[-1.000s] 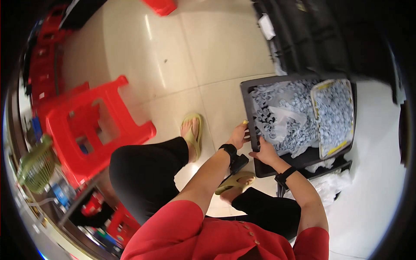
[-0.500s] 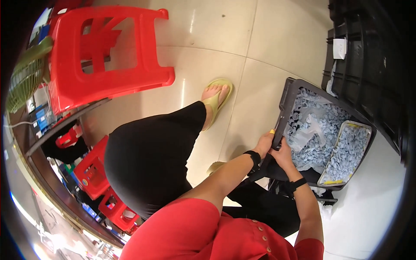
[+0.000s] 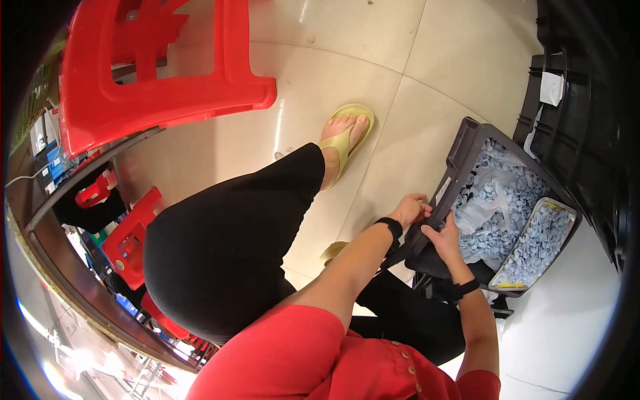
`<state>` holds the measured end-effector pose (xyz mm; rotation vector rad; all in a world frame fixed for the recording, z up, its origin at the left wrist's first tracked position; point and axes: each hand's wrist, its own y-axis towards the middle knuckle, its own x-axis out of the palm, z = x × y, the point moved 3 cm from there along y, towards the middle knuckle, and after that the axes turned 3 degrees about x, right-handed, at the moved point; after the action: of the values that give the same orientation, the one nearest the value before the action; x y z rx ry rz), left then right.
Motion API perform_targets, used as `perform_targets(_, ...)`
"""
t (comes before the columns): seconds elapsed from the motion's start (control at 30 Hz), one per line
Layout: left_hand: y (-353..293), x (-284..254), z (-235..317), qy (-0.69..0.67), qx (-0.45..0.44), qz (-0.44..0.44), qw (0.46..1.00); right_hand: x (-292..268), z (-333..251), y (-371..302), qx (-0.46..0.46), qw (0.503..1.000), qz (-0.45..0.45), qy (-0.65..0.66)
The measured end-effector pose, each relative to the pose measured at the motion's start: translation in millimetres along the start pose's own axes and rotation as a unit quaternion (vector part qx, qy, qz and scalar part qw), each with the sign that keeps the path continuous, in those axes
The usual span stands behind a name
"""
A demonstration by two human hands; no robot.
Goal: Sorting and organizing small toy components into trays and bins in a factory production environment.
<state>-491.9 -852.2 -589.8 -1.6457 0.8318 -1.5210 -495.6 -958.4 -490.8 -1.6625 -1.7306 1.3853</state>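
Observation:
A dark grey plastic bin [image 3: 461, 175] stands at the right, tilted in view, holding many small pale blue-grey pieces [image 3: 513, 180] and a crumpled clear plastic bag [image 3: 481, 212]. My right hand [image 3: 445, 240] grips the bin's near rim, its thumb outside and its fingers over the edge. Beside the bin's outer wall is my left hand [image 3: 412, 211], its fingers curled by a pale label; what they hold, if anything, is hidden. A shallow tray [image 3: 501, 285] with more of the pale pieces rests in the bin's right end. Both wrists wear black bands.
Red plastic stools stand at the left, the largest stool [image 3: 160, 100] at upper left. A tall black plastic crate [image 3: 580, 133] stands beyond the bin. My sandalled foot [image 3: 347, 137] is on the tiled floor [image 3: 333, 73]. A long table edge [image 3: 67, 273] runs along the left.
The view has shifted, with stools and floor displaced. My left fingers have moved from the rim to the bin's outer side; the yellow bit at their tip no longer shows. My right thumb has spread outward.

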Motion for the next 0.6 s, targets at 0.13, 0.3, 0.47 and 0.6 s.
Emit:
perform_targets(0.13, -1, 6, -18, -0.037, 0.043, 0.006, 0.998, 1, 2, -2, -0.003, 1.0, -0.003, 0.018)
perform_targets(0.3, 11, 13, -7, -0.004, 0.121, 0.012, 0.993, 3, 0, -3, 0.042, 0.999, -0.018, 0.011)
perform_targets(0.47, 21, 22, 17, 0.049, 0.069, -0.027, 0.996, -1, -4, -4, 0.026, 1.0, -0.002, 0.008)
perform_targets(0.6, 25, 36, 31, 0.081, 0.071, -0.07, 0.992, -8, -7, 0, 0.034, 0.999, 0.036, -0.019)
